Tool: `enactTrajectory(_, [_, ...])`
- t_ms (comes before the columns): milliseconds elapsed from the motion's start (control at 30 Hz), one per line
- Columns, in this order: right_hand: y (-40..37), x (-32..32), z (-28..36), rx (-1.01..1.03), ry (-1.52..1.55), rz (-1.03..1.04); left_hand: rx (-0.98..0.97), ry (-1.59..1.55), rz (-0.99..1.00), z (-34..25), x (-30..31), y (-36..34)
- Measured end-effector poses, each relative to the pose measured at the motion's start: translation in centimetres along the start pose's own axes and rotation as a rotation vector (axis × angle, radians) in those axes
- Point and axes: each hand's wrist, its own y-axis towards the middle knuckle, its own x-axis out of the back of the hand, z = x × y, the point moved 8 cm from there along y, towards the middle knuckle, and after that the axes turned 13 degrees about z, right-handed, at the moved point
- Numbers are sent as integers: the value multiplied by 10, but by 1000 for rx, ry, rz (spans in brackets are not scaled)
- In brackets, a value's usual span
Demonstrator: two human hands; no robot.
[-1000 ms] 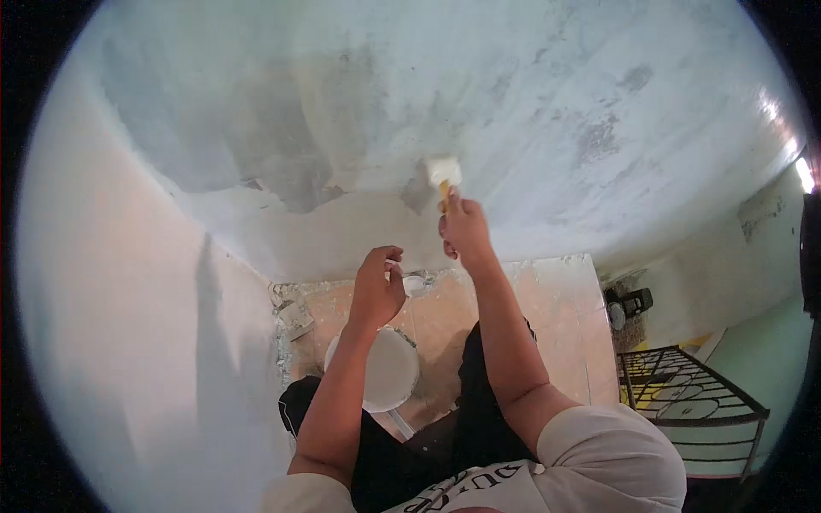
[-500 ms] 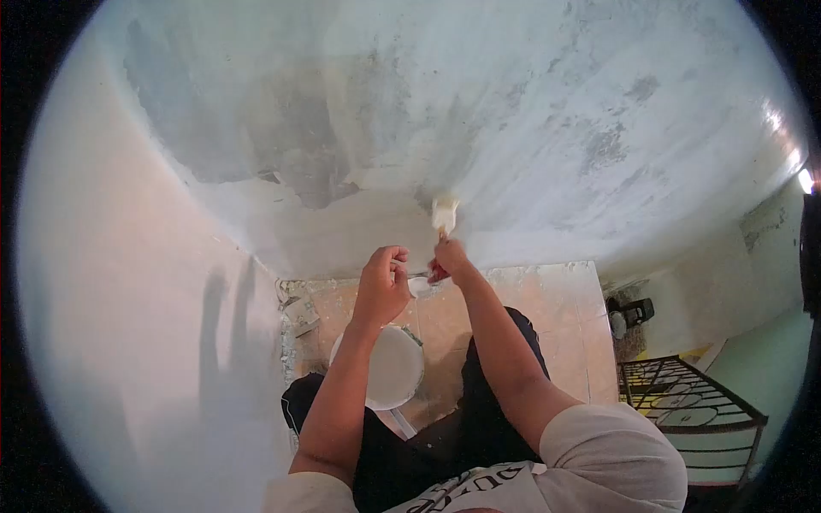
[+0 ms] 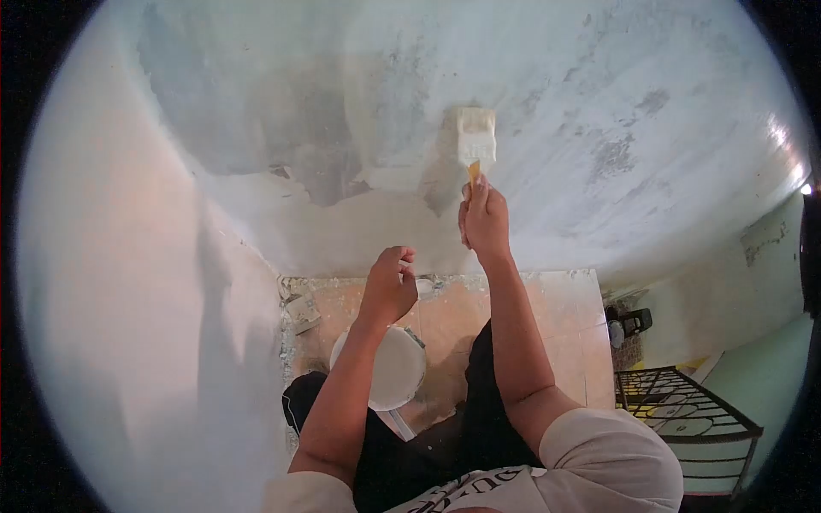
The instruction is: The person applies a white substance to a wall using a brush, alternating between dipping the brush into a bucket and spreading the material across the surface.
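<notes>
My right hand (image 3: 486,215) is closed round the yellow handle of a wide paintbrush (image 3: 476,137), its head coated in white. The brush head is up against the patchy grey-white wall (image 3: 530,171), fingers below it. Lower and to the left, my left hand (image 3: 390,289) hangs in front of the wall with its fingers curled in; whatever lies inside them, if anything, is hidden. Below that hand stands a round bucket (image 3: 398,369) of white paint or similar liquid, between my knees and partly covered by my left forearm.
Another pale wall (image 3: 128,325) meets this one at the left. Tiles (image 3: 556,316) with crumbs and white smears cover the floor, and broken pieces (image 3: 301,312) lie in the corner. A dark metal railing (image 3: 688,410) stands at the right, with a black object (image 3: 634,321) beyond the tiles.
My right hand has moved up and slightly right with the paintbrush, away from my left hand. The left hand has stayed nearly in place, still curled.
</notes>
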Motion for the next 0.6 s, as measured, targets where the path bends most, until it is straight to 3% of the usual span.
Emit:
enactTrajectory(67, [6,-7,-23,-220,-44,22,36,-30,29,2,-3,-2])
enactTrajectory(200, [1,-24,-146,-310,-449,40,47,-57,46,9,-6,-2])
enactTrajectory(267, [-25,-39,-189,-618,-334,174,9,-10,32,10,-4,-1])
enactTrajectory(367, [-45,-42,-222,-769,-149,57,-15,-5,33,2,-4,-2])
enactTrajectory(400, [-41,-39,-218,-762,-149,57,0,-40,42,0,-2,0])
enactTrajectory(467, [-25,-32,-198,-559,-208,191,-12,-68,48,-8,0,1])
enactTrajectory(533, [-5,3,-139,-377,-359,60,-23,-97,55,-16,1,1])
enactTrajectory(600, [-7,21,-40,-482,-220,-68,-41,-122,33,-22,4,0])
